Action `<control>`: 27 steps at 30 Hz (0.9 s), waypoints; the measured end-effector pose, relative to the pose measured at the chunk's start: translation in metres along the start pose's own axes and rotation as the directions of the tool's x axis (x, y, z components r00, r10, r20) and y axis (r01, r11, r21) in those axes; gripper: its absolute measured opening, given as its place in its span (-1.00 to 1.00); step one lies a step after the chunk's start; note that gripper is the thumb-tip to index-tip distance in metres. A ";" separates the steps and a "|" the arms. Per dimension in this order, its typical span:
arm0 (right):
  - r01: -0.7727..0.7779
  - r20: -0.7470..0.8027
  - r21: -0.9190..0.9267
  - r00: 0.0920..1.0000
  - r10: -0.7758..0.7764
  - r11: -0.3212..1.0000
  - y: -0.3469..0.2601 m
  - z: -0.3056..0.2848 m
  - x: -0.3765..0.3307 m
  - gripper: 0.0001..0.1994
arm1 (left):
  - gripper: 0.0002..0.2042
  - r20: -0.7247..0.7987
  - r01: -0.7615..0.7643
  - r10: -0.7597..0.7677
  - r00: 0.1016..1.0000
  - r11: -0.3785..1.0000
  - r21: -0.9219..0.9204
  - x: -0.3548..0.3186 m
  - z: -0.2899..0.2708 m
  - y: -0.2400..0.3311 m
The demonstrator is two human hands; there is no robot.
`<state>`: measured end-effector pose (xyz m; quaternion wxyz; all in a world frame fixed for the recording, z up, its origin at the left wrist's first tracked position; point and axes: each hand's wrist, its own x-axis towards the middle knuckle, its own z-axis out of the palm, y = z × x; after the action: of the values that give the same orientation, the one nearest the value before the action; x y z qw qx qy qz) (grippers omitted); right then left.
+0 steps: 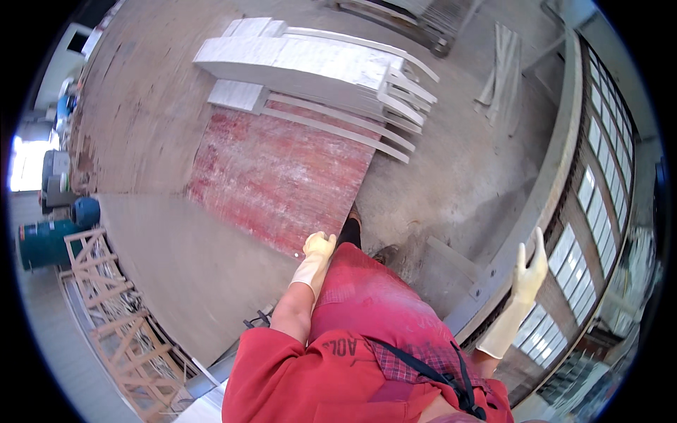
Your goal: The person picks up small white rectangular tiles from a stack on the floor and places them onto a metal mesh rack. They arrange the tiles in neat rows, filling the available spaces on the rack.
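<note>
My left hand (pixel 319 245), in a pale yellow rubber glove, hangs by my apron with its fingers curled into a loose fist. Nothing shows in it. Below it in view lies the near corner of a worn red board (pixel 282 176). My right hand (pixel 530 273), gloved alike, is held out to the right with fingers stretched and spread. It overlaps a long grey metal rail (pixel 543 218); whether it touches cannot be made out. On the far part of the board rests a stack of white marble-like slabs (pixel 296 60), with narrow strips (pixel 338 130) beside it.
Several loose pale strips (pixel 501 70) lie on the floor at far right. Beyond the rail runs a frame with bright slatted panels (pixel 578 247). At left stand wooden crate frames (pixel 120 317), a green drum (pixel 46 243) and a blue container (pixel 85 211). A wheeled cart (pixel 441 46) is at the back.
</note>
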<state>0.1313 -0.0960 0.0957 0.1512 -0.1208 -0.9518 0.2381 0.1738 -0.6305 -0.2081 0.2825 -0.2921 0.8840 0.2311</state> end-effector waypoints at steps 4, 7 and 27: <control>0.158 0.223 -0.016 0.963 -0.151 0.987 -0.092 0.076 0.055 -0.43 | -0.46 0.173 0.070 -0.038 0.984 0.980 -0.186 0.033 -0.002 -0.021; 0.344 0.252 0.027 0.906 -0.339 0.939 -0.149 0.147 0.085 -0.39 | -0.37 0.225 0.103 -0.030 0.974 0.942 -0.319 0.055 -0.008 -0.034; 0.751 0.579 0.300 0.347 -0.738 0.588 -0.490 0.563 0.257 -0.37 | -0.45 0.316 0.383 -0.365 0.876 0.126 -0.915 0.217 -0.074 -0.123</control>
<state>-0.3785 -0.6729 -0.0787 -0.0997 0.4141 -0.8905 0.1599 0.0809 -0.8458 -0.3214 0.0972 -0.6107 0.4469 0.6465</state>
